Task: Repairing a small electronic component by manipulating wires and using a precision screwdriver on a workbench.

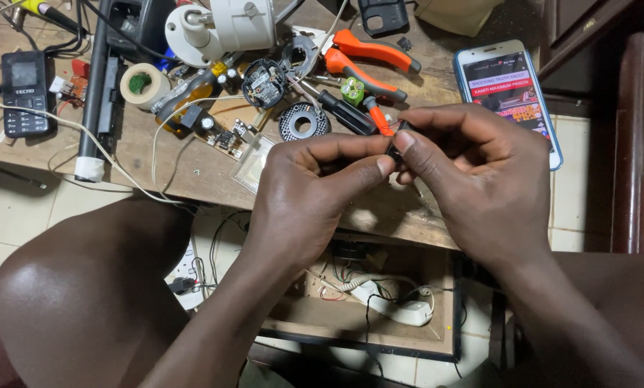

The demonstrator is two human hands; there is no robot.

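Note:
My left hand (304, 190) and my right hand (483, 179) meet above the front edge of a wooden workbench (192, 169). Between the thumbs and forefingers of both hands I pinch a small black part (396, 147); most of it is hidden by my fingertips. Just behind my fingers lie a screwdriver with a black and orange handle (350, 115) and orange-handled pliers (368, 61).
The bench holds a smartphone with a lit screen (507, 93) at the right, a small black keypad phone (24, 93) at the left, a roll of tape (144, 85), a round circuit board (264, 82), a ring-shaped part (302, 121) and white wires. An open wooden drawer (368, 305) with cables sits below.

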